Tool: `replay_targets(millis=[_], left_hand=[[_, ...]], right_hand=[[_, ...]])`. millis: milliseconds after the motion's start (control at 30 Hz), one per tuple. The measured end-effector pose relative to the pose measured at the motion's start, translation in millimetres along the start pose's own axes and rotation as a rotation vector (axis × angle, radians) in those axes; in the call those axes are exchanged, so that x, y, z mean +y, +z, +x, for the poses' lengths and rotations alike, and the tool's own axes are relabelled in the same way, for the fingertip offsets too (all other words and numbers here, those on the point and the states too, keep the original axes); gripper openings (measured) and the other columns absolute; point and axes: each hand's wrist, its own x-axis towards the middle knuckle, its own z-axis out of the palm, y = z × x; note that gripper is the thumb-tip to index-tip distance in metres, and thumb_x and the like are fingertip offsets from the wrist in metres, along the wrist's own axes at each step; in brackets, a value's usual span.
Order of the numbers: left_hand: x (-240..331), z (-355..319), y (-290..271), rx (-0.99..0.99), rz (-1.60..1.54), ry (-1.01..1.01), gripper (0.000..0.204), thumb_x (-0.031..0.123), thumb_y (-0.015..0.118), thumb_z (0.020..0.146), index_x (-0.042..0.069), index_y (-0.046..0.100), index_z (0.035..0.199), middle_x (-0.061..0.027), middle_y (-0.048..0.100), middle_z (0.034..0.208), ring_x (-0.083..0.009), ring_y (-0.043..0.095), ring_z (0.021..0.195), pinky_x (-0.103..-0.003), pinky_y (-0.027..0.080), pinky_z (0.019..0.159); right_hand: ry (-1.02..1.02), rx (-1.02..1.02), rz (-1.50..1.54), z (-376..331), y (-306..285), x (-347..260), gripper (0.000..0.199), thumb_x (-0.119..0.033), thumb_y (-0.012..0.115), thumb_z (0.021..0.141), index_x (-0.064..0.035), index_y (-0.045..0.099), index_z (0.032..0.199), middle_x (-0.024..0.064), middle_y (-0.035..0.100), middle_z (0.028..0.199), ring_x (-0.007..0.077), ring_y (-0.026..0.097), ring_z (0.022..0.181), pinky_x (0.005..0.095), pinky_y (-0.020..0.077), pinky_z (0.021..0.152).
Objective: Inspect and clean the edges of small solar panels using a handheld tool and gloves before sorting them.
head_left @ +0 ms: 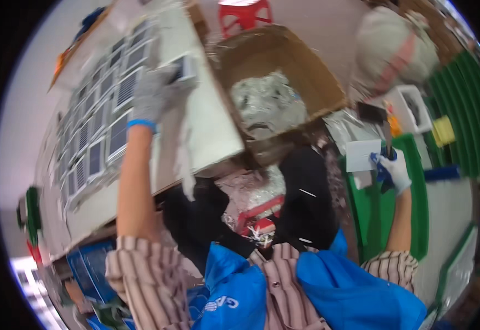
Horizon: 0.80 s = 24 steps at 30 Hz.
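My left hand point(155, 93), in a grey glove with a blue cuff, reaches over the white table on the left. Its fingers close on a small white-framed panel point(185, 68) with a dark face; motion blurs the grip. Beside it, similar framed panels point(107, 83) lie in rows. On the right, my right hand point(395, 170) wears a white glove with blue fingers. It pinches a flat white square plate point(362, 155) above a green tray point(372, 220). A dark-headed tool point(372, 113) reaches down to that hand; I cannot tell whether it is held.
An open cardboard box point(311, 69) holding clear plastic wrapping point(270, 102) stands between the two work surfaces. Behind it are a red stool point(245, 16) and a stuffed sack point(396, 52). A white bin point(410, 110) and green corrugated sheeting point(465, 110) are at the right.
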Motion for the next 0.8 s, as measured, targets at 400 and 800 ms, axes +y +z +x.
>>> replay_targets(millis=[400,800], left_hand=[[67.9,-84.3,-1.2,0.294,0.26,0.191,0.044,0.009,0.062,0.071,0.016,0.062,0.115,-0.0043,0.065,0.103,-0.0215,0.064,0.094,-0.035,0.052,0.078],[150.2,-83.9,13.2,0.139,-0.233,-0.189,0.022,0.012,0.057,0.079,0.007,0.061,0.1,-0.0143,0.06,0.099,-0.0338,0.055,0.101,-0.042,0.043,0.089]], right_hand=[[-0.087,0.39,-0.664,54.4,-21.2,130.2,0.046,-0.035,0.075,0.073,-0.002,0.061,0.101,0.0132,0.066,0.082,0.0202,0.061,0.071,0.0363,0.0507,0.07],[-0.502,-0.318,0.36,32.3,275.6,-27.1,0.02,-0.01,0.069,0.08,-0.0011,0.061,0.097,0.0014,0.064,0.086,0.0075,0.057,0.077,0.0247,0.0474,0.073]])
